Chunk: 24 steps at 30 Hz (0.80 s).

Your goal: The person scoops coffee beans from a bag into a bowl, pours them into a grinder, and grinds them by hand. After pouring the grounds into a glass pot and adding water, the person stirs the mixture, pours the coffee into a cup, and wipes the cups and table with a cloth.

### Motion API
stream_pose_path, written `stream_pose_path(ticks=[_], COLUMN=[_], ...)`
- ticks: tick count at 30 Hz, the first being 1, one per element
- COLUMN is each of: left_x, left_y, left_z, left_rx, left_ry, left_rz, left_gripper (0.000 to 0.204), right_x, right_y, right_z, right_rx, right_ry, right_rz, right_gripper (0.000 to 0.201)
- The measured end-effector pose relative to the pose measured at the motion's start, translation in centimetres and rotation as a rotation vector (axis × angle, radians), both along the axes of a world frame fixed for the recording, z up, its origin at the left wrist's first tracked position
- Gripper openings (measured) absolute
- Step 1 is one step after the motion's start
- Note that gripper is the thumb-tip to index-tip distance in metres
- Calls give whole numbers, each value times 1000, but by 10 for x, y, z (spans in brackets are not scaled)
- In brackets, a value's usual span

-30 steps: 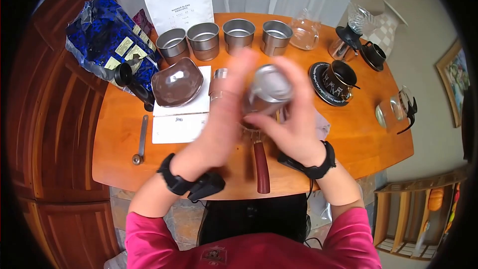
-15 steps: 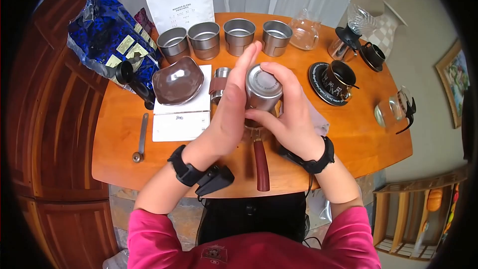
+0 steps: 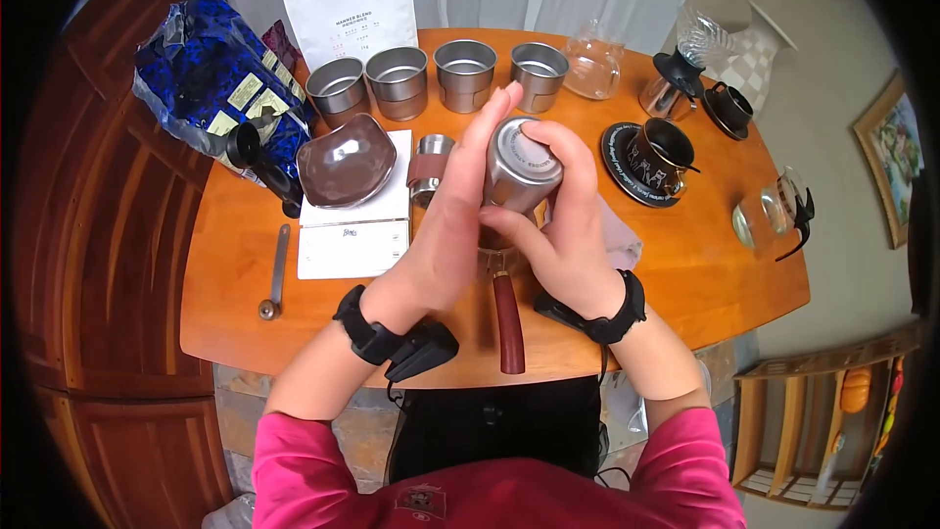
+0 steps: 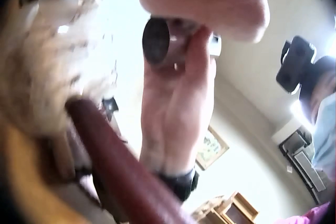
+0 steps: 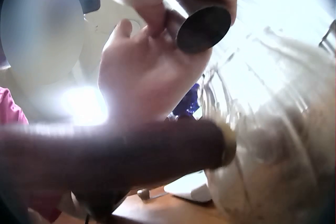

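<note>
My right hand [image 3: 578, 250] grips a small metal cup [image 3: 524, 165] tipped over, its base facing up in the head view. The cup's dark round mouth [image 5: 205, 29] points downward in the right wrist view. Against the cup's left side lies my left hand [image 3: 446, 225], its fingers straight and the palm turned toward it. Below both hands is a ribbed glass vessel [image 5: 273, 145] with a brownish tint on its wall, mostly hidden from the head camera. Its dark red wooden handle [image 3: 509, 328] sticks out toward the table's front edge.
Left of the hands are a banded steel cylinder [image 3: 429, 167], a white scale [image 3: 352, 253] under a brown dish [image 3: 348, 162], and a crank handle [image 3: 277, 274]. Several steel cups [image 3: 465, 69] line the back. A black cup [image 3: 658, 152] on a saucer and a glass pot [image 3: 769, 216] stand right.
A second ago both hands were blurred, with the left hand apart from the metal cup. The left palm has since come against it. The last half second shows hardly any movement.
</note>
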<state>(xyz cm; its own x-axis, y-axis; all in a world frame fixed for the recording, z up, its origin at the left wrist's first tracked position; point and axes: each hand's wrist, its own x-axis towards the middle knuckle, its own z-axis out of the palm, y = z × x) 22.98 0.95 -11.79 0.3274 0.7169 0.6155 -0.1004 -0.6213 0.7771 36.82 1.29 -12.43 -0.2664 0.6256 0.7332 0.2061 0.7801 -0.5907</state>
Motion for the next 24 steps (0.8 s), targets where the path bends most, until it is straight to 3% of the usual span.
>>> stream_pose_path(ticks=[1, 3, 5, 9, 14, 18, 21, 24], left_x=[-1, -9, -13, -13, -6, -9, -11, -10], left_y=[7, 10, 9, 4, -4, -2, -3, -2], left_z=[-10, -15, -20, -24, -25, -27, -23, -26], left_rx=[43, 198, 287, 304, 233, 269, 237, 107], left_ry=[-63, 61, 88, 118, 225, 211, 180, -24], left_rz=[-48, 125, 249, 326, 400, 479, 463, 304], left_gripper=[78, 68, 63, 64, 71, 73, 72, 70], right_x=[1, 5, 6, 10, 6, 7, 15, 16], right_y=[2, 5, 3, 2, -1, -6, -2, 2], right_z=[-2, -4, 1, 1, -3, 9, 11, 7], right_rx=[9, 25, -105, -275, -219, 57, 21, -161], right_ry=[-13, -42, 100, 200, 94, -119, -124, 78], right_rz=[-20, -63, -14, 43, 6, 38, 85, 235], right_gripper=[63, 64, 64, 66, 65, 65, 68, 72])
